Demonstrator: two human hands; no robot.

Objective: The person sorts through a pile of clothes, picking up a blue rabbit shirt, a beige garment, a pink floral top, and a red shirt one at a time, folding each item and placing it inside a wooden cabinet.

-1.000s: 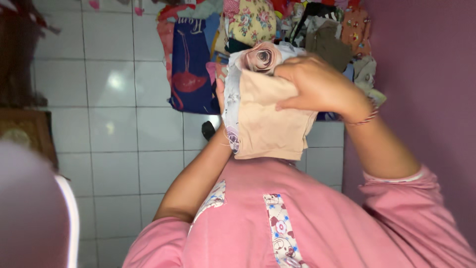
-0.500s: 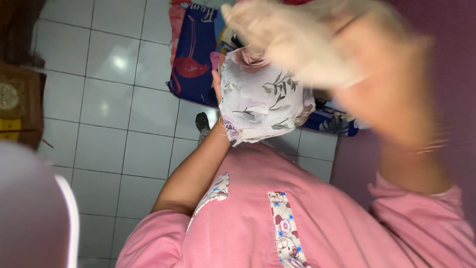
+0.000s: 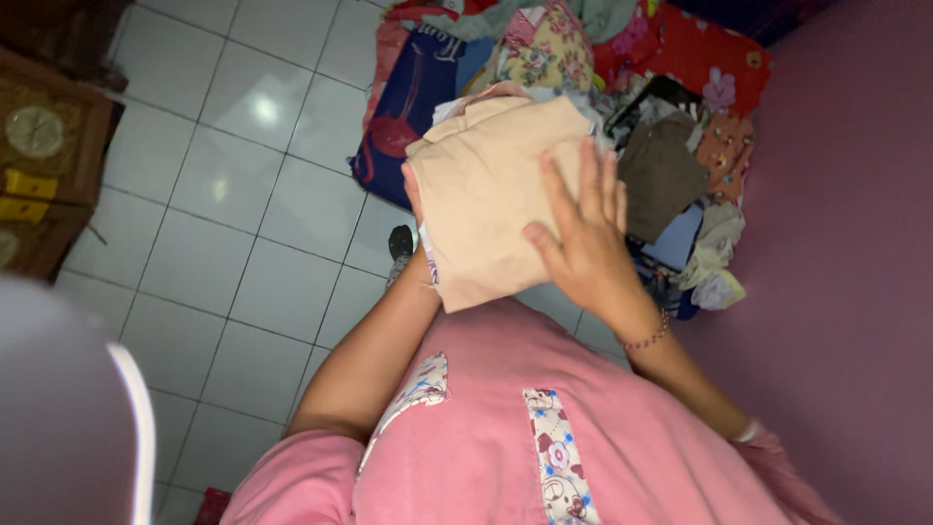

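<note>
A folded beige cloth [image 3: 481, 190] lies on top of a white flowered cloth, of which only a thin edge [image 3: 429, 264] shows at the lower left. My left hand [image 3: 412, 190] holds this stack from underneath; only its thumb shows at the stack's left edge. My right hand [image 3: 583, 233] lies flat on the beige cloth's right side, fingers spread and pointing up. I wear a pink top [image 3: 505, 428] with patterned trim.
A heap of mixed clothes [image 3: 671, 107] lies on the white tiled floor [image 3: 224, 224] behind the stack, with a dark blue printed cloth [image 3: 408, 97] at its left. A pink wall [image 3: 855, 243] rises on the right. A brown wooden cabinet [image 3: 44, 156] stands at the left.
My right hand swept up, then came down flat on the beige cloth, which now covers the flowered cloth. The rolled pink piece on top is no longer seen. The view has tilted.
</note>
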